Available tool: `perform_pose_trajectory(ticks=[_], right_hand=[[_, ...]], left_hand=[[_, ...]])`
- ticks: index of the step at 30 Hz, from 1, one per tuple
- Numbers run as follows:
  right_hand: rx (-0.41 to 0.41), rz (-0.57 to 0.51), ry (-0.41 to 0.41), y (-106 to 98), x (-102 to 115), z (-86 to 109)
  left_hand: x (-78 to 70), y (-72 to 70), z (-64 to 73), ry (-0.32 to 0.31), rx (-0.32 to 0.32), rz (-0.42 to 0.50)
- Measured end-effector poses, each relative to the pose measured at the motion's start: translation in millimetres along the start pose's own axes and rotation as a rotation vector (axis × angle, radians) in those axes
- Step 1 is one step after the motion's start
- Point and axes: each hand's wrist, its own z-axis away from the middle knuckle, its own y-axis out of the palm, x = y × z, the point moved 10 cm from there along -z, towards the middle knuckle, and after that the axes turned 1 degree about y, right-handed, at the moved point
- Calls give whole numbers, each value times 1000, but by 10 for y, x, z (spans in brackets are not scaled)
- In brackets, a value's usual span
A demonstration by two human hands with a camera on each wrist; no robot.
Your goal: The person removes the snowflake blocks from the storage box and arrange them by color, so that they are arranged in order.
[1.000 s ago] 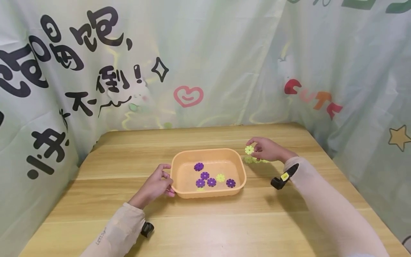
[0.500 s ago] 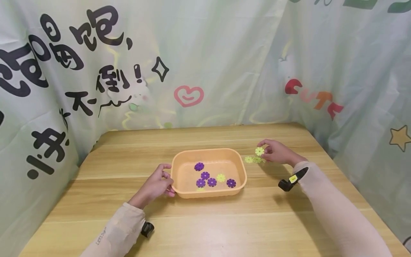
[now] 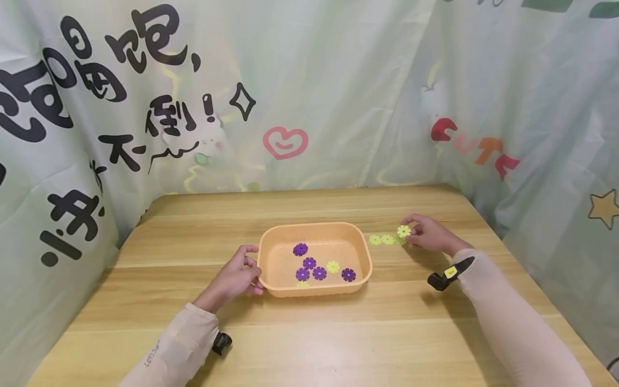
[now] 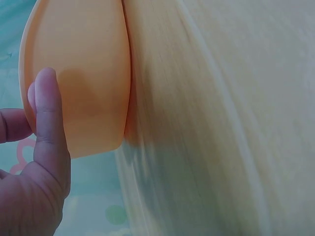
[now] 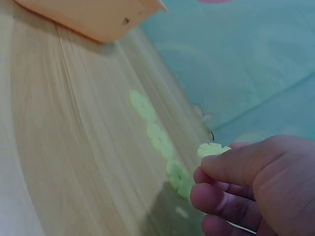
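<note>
An orange plastic basin (image 3: pixel 314 292) stands mid-table, with several purple snowflake discs (image 3: pixel 319 273) and yellow-green ones (image 3: pixel 332 266) on its floor. My left hand (image 3: pixel 237 273) holds its left end by the rim; in the left wrist view the thumb (image 4: pixel 48 105) lies along the outer wall (image 4: pixel 93 83). To the right of the basin, my right hand (image 3: pixel 430 235) pinches a yellow-green snowflake disc (image 3: pixel 403 231) between thumb and fingers. A row of three more yellow-green discs (image 5: pixel 160 139) lies on the table beneath it, the third partly covered in the head view. A pale green edge shows under the curled lower fingers.
The wooden table (image 3: pixel 319 338) ends at a printed cloth curtain (image 3: pixel 338 107) at the back and both sides. Each wrist carries a black camera mount, the right one (image 3: pixel 442 277) low over the table.
My right hand has moved rightward along the row with a yellow-green disc in its fingers, uncovering more of the discs on the table. The left hand and the basin have stayed in place.
</note>
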Motion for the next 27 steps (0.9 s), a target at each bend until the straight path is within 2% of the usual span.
perform_pose_trajectory(ticks=[11,19,27], right_hand=[[-49,34,41,-86,-277,59],[-42,82,28,-91,-298,72],[-45,190,35,-106,-317,77]], left_hand=[[9,-2,-11,-8,-3,-11],[15,-7,-5,-3,-3,-7],[0,-3,5,4,-9,-6]])
